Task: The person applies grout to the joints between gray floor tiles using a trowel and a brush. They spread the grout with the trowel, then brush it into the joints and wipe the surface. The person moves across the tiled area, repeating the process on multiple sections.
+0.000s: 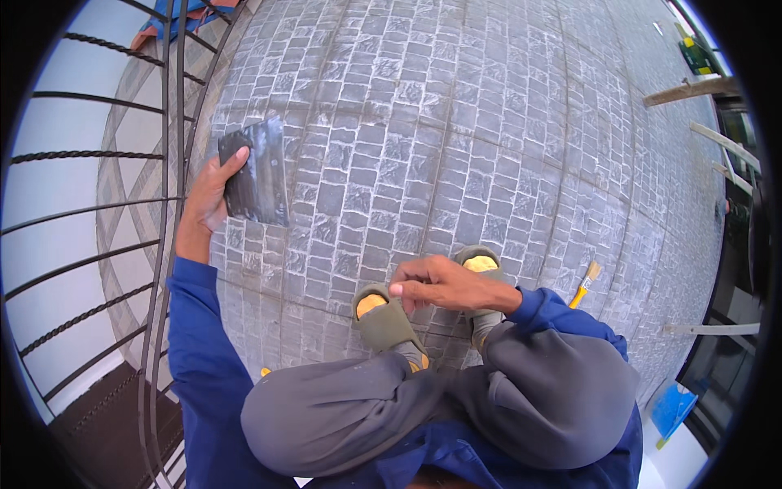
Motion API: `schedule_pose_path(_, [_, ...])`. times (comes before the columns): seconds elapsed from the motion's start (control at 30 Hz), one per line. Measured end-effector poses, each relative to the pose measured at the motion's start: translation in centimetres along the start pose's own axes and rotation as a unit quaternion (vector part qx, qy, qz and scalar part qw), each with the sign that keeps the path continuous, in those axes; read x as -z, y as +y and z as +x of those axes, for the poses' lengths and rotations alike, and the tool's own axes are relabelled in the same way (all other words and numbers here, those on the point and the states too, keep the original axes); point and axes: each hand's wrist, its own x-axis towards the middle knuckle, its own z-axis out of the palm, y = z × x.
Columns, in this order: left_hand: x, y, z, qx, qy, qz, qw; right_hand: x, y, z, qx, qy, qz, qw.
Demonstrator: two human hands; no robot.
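Observation:
On the left, my left hand (213, 191) grips a dark grey, streaked flat rectangular plate (259, 183), thumb on its face, above the grey cobble-patterned floor (383, 163). My right hand (432, 281) hangs between my knees near the olive sandals (383, 330) on my feet; its fingers are loosely bent and apart, with nothing visible in them. A paintbrush (586, 285) with a yellow handle and pale bristles lies on the floor right of my right hand.
A black metal railing (167, 98) runs along the left, with blue and orange cloth (183, 20) at its top. Pale wooden lengths (692, 90) jut in from the right. A blue object (672, 407) sits at lower right, green items (694, 53) at upper right.

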Motion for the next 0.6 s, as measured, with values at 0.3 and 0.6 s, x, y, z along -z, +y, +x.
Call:
schedule_pose_path(0.3, [0.6, 6.1, -1.6, -0.158, 0.085, 0.541, 0.822, 2.5, 11.9, -0.1, 0.165, 0.187, -0.39, 0.887])
schedule_pose_path(0.6, [0.9, -2.3, 8.3, -0.104, 0.089, 0.543, 0.829, 3.0, 13.1, 0.0, 0.228, 0.189, -0.426, 0.855])
